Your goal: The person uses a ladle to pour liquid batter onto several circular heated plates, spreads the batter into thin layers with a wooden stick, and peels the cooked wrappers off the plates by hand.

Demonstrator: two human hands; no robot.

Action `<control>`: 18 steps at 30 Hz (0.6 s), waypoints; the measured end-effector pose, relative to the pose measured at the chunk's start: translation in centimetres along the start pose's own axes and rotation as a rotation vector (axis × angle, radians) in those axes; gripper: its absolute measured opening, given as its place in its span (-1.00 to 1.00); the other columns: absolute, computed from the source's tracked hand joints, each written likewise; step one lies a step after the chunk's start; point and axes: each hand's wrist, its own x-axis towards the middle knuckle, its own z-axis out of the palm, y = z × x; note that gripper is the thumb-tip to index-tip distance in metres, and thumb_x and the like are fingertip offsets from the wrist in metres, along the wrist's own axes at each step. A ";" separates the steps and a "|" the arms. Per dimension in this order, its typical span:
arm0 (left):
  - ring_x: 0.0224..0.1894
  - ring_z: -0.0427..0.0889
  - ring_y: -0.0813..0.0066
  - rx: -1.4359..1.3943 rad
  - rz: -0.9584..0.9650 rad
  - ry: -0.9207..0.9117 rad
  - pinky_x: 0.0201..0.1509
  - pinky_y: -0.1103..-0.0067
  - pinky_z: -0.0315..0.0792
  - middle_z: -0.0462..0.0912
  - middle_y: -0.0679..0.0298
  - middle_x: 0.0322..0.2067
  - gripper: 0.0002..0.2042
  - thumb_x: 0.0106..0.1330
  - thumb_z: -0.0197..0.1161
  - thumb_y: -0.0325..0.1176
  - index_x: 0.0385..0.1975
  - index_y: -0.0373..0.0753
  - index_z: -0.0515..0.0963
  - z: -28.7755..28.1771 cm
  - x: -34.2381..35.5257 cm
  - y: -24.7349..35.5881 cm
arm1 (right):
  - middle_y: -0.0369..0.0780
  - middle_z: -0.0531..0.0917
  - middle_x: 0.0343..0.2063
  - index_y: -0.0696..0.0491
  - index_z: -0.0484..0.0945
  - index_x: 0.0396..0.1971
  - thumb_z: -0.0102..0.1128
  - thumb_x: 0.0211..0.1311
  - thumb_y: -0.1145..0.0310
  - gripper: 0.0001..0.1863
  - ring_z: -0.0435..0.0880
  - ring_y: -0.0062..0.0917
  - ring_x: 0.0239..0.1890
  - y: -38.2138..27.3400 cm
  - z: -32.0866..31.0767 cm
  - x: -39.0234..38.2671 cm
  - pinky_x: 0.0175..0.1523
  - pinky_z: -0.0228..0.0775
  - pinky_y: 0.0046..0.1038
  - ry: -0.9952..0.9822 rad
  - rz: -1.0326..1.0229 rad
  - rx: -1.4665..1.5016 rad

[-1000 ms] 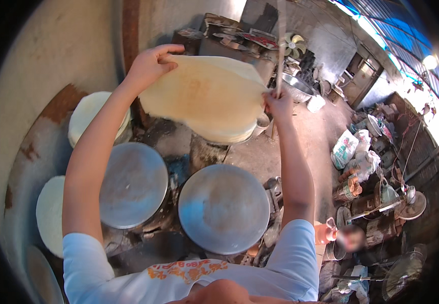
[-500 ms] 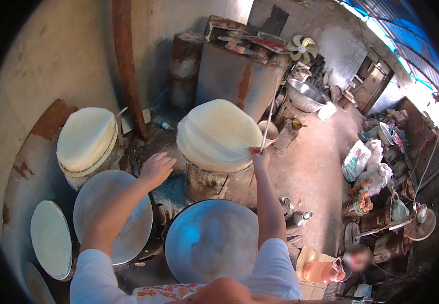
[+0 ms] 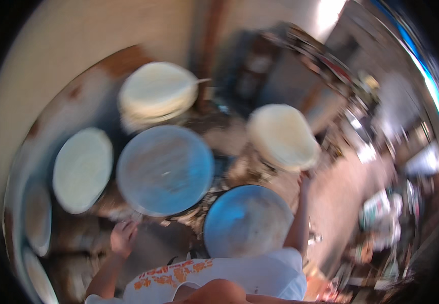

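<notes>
Sitting in front of 2 pale stacks [image 3: 283, 137] are 2 grey discs [image 3: 166, 169].

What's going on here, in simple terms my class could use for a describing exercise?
A person in a white shirt is working among round, flat metal plates. The right hand is at the near edge of a stack of pale rounds; blur hides whether it grips anything. The left hand is low, just this side of the left-hand plate. Another pale stack stands beyond that plate, and a pale disc is farther left.
</notes>
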 end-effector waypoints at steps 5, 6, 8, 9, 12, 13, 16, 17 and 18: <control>-0.26 0.51 0.13 -0.157 -0.950 -0.022 -0.18 0.42 0.46 0.48 0.09 -0.18 -0.81 0.18 0.20 -0.39 -0.22 -0.13 0.62 -0.6 -25.9 -1.1 | -0.30 0.42 -0.74 0.08 0.46 -0.28 -0.11 0.08 0.55 -0.79 0.24 -0.72 -0.84 -7.1 14.3 -26.7 -0.77 0.02 -0.68 -0.693 0.002 0.105; -0.26 0.50 0.11 -0.151 -1.071 0.004 -0.17 0.40 0.46 0.47 0.07 -0.19 -0.81 0.18 0.19 -0.37 -0.21 -0.13 0.60 -1.1 -29.9 -1.3 | -0.32 0.37 -0.76 0.09 0.46 -0.29 -0.12 0.07 0.57 -0.79 0.20 -0.73 -0.85 -8.3 19.2 -33.4 -0.78 0.00 -0.67 -0.897 0.103 0.188; -0.25 0.49 0.08 -0.042 -1.256 0.060 -0.15 0.36 0.45 0.45 0.03 -0.20 -0.78 0.18 0.19 -0.33 -0.17 -0.13 0.57 -3.3 -36.3 -1.5 | -0.35 0.30 -0.78 0.11 0.47 -0.32 -0.12 0.04 0.60 -0.78 0.15 -0.74 -0.86 -10.8 25.2 -46.2 -0.79 -0.01 -0.67 -1.284 0.265 0.213; -0.24 0.49 0.06 0.047 -1.345 0.090 -0.14 0.33 0.44 0.44 0.01 -0.21 -0.77 0.19 0.18 -0.31 -0.16 -0.13 0.55 -4.4 -39.6 -1.7 | -0.36 0.28 -0.79 0.12 0.47 -0.33 -0.12 0.03 0.61 -0.79 0.14 -0.75 -0.85 -11.1 25.9 -51.6 -0.78 -0.02 -0.67 -1.474 0.329 0.158; -0.25 0.48 0.01 0.166 -1.746 0.628 -0.15 0.30 0.43 0.43 -0.02 -0.25 -0.73 0.21 0.17 -0.24 -0.09 -0.10 0.52 -8.3 -53.2 -5.2 | -0.35 0.29 -0.78 0.11 0.46 -0.35 -0.11 0.04 0.63 -0.80 0.15 -0.73 -0.85 -9.8 27.8 -65.8 -0.79 -0.01 -0.64 -1.892 0.335 -0.006; -0.27 0.47 0.01 0.179 -1.812 0.947 -0.17 0.30 0.43 0.43 0.00 -0.28 -0.71 0.23 0.16 -0.22 -0.06 -0.08 0.51 -9.4 -58.1 -6.3 | -0.35 0.29 -0.79 0.11 0.46 -0.36 -0.11 0.05 0.63 -0.81 0.15 -0.74 -0.85 -10.3 27.7 -70.1 -0.79 -0.01 -0.64 -2.001 0.329 -0.045; -0.23 0.46 -0.01 0.470 -2.056 0.996 -0.10 0.30 0.38 0.51 0.00 -0.33 -0.63 0.29 0.09 -0.10 0.08 0.00 0.46 -12.2 -67.1 -11.0 | -0.36 0.33 -0.76 0.10 0.48 -0.29 -0.10 0.10 0.61 -0.79 0.20 -0.73 -0.82 -12.2 30.7 -77.7 -0.76 0.05 -0.63 -2.333 0.094 -0.219; -0.20 0.46 -0.02 0.426 -2.109 1.015 -0.06 0.29 0.36 0.54 -0.03 -0.31 -0.60 0.31 0.05 -0.06 0.12 0.01 0.43 -13.5 -69.3 -12.6 | -0.35 0.36 -0.74 0.11 0.50 -0.22 -0.08 0.12 0.59 -0.76 0.26 -0.70 -0.80 -12.7 31.9 -80.4 -0.72 0.14 -0.60 -2.448 -0.067 -0.268; -0.13 0.45 -0.03 0.309 -2.150 1.089 0.00 0.29 0.33 0.56 -0.05 -0.27 -0.59 0.31 0.04 0.00 0.07 -0.04 0.47 -14.2 -72.4 -14.3 | -0.31 0.43 -0.69 0.09 0.48 -0.12 -0.05 0.13 0.56 -0.71 0.38 -0.63 -0.71 -12.4 32.7 -84.8 -0.62 0.27 -0.54 -2.474 -0.551 0.077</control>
